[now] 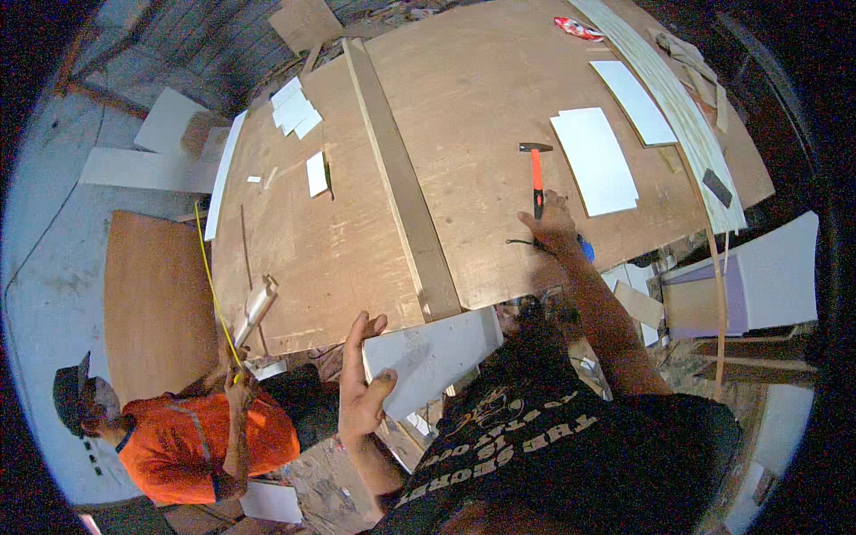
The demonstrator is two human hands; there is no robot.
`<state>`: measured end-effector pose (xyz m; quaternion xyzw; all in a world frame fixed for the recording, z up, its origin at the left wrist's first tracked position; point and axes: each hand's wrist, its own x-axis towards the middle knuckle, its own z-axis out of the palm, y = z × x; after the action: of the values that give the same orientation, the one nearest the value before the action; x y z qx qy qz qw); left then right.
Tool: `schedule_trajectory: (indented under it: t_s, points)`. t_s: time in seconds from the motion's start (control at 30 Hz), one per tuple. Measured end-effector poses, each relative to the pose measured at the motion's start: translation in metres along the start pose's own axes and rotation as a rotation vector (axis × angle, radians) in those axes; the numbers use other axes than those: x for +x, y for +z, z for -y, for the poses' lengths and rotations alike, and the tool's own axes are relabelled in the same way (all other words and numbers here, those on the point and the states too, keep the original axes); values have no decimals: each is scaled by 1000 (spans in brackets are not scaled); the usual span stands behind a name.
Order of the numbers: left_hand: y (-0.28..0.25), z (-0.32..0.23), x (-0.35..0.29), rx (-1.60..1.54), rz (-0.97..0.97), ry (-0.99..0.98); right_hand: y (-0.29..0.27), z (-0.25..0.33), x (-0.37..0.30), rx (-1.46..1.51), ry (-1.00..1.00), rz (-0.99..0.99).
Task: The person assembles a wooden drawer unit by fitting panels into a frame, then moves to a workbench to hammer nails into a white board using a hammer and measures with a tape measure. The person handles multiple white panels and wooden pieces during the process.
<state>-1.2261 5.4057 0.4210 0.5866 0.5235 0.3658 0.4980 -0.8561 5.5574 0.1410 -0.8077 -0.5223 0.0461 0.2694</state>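
Note:
My left hand (361, 388) is at the left end of a white panel piece (434, 355), which looks like a box or board, beside the table's near edge. The thumb lies on its face and the fingers reach round its upper corner. Over the table, my right hand (555, 225) is at the black grip of a hammer (537, 169) with an orange handle. Thumb and fingers are apart on either side of the grip, and the hammer's head points away from me. A blue object (585, 248) shows partly behind my right wrist.
A long wooden beam (392, 169) crosses the plywood table (481, 107). White panels (596, 160) lie to the right, and smaller white pieces (294, 109) to the left. Long pale strips (678, 107) line the right edge. A person in orange (192, 446) holds a yellow tape measure (209, 276) at the left.

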Motion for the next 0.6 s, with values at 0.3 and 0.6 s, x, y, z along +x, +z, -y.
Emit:
schedule_trajectory:
  t_s: [0.3, 0.6]
  points:
    - [-15, 20, -5, -206, -132, -46, 39, -8, 65, 1405, 651, 559]
    - [-52, 36, -19, -122, -154, -46, -17, 84, -157, 837, -157, 463]
